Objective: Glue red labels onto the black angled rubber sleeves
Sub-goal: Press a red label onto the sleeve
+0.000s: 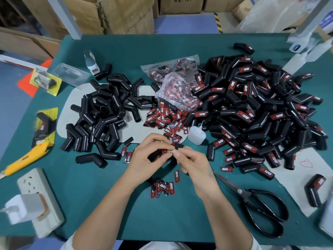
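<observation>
Both hands meet at mid-table, just above the green mat (108, 204). Left hand (149, 157) has fingers curled in, pinching a red label (167, 151) from the left side. Right hand (191, 163) pinches the same label from the right w/ thumb and forefinger, other fingers folded under. A black piece (178, 146) sticks up just behind the fingertips; can't tell if it's a sleeve or label backing.

Left of the hands: pile of bare sleeves (104, 112), no labels on them, partly on a grey sheet (72, 98). Right side: much bigger pile of labelled sleeves (252, 109), red tags showing all over. Between the two piles, a clear bag of labels (173, 87) w/ loose labels (164, 121) spilled in front of it. A few more labels (163, 186) lie near the wrists, between the forearms.

Small white glue bottle (196, 135) lies tilted just right of the spilled labels, nozzle pointing up-right, apart from both hands. Black scissors (252, 201) lie right of the right forearm. Yellow box cutter (27, 157) at far left, white power strip (36, 192) below it w/ a charger (23, 206) plugged in. Cardboard boxes (117, 15) beyond the table's far edge.
</observation>
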A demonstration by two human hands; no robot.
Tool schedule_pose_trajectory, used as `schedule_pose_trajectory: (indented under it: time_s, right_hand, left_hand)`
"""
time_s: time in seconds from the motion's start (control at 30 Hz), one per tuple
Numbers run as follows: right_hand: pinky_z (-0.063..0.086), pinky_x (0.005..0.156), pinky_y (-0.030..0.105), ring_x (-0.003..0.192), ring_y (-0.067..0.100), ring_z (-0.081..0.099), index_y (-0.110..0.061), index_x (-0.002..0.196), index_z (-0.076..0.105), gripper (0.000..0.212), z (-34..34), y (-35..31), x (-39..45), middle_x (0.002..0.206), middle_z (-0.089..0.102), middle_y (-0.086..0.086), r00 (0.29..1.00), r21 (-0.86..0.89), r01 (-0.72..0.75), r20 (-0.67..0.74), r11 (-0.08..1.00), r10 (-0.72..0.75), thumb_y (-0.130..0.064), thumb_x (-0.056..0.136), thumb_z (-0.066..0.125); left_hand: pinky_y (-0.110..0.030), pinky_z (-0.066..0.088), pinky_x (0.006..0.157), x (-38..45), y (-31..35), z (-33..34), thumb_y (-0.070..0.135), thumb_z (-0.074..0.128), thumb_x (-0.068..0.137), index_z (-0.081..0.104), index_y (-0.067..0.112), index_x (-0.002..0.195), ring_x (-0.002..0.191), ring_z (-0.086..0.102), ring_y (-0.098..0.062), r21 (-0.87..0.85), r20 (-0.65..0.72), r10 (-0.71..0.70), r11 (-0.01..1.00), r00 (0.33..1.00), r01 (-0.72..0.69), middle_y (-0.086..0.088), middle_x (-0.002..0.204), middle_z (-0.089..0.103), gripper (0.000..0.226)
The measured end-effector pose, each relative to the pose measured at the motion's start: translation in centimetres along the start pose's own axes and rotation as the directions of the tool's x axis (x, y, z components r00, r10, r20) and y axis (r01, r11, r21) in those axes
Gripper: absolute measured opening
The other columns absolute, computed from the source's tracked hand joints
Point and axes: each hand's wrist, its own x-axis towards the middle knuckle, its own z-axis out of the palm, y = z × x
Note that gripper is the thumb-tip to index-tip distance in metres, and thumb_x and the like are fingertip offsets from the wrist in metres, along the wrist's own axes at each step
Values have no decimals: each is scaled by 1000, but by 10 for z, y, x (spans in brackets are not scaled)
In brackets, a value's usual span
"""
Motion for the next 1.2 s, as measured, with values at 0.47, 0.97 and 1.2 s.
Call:
schedule_pose_trajectory:
  time_s: [0.47,0.97,1.2]
  right_hand:
    - [33,56,12,57,1,38,-33,80,79,25,-1,1,-1,68,51,-16,1000,22,19,-9,1000,-19,-29,102,67]
    - [37,57,13,61,-1,46,-24,100,82,18,0,7,0,71,57,-18,997,61,72,-28,996,-70,-36,98,69]
    - [44,63,8,65,-6,57,-30,78,81,32,6,4,-1,74,65,-19,988,66,148,-51,987,-145,-8,99,69]
  left_hand:
    - [-32,50,99,0,5,-2,21,72,95,78,22,113,109,66,-22,-103,27,-119,987,992,122,6,114,63,19]
    - [-33,56,68,-2,7,3,20,66,99,73,20,123,64,64,-28,-269,26,-231,936,973,229,-1,118,61,25]
    - [-27,54,70,-3,14,7,25,67,95,77,21,119,66,63,-18,-298,-15,-324,905,946,305,7,105,60,26]
